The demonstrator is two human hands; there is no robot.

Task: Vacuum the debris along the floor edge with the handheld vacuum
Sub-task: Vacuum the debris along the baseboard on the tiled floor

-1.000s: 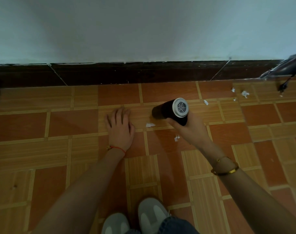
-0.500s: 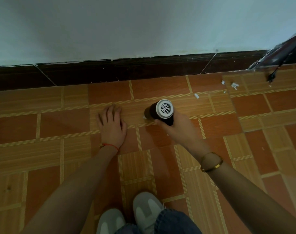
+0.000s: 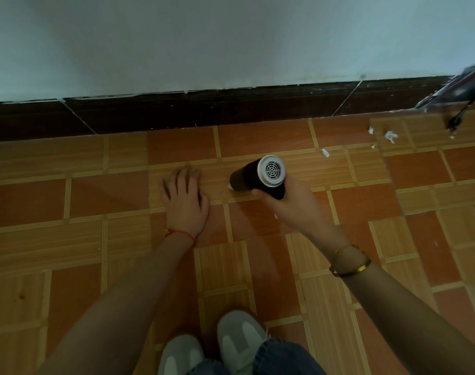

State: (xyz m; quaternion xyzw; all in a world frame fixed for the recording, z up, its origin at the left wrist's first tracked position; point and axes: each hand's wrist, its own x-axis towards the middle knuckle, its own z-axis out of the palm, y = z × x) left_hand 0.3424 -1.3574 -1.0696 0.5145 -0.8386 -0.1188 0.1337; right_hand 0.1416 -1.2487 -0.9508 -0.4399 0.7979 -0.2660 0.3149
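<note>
My right hand (image 3: 290,205) grips a black cylindrical handheld vacuum (image 3: 254,176) with a silver grilled rear cap, its nozzle angled down and left onto the tiled floor. A white scrap (image 3: 229,186) shows at the nozzle tip. My left hand (image 3: 184,197) lies flat, palm down, on the tile just left of the nozzle, fingers together. More white debris scraps lie to the right near the wall: one scrap (image 3: 324,152) and a cluster (image 3: 390,136). A small white bit (image 3: 275,215) peeks from under my right hand.
A dark brown skirting board (image 3: 203,109) runs under the white wall. A dark object with a dangling black cord (image 3: 459,115) enters at the top right. My grey shoes (image 3: 239,339) stand at the bottom centre on the orange-brown tiles.
The vacuum nozzle moved left over the scrap that lay between my hands one second ago; only its edge shows now. The view shifted slightly. My left hand stays flat.
</note>
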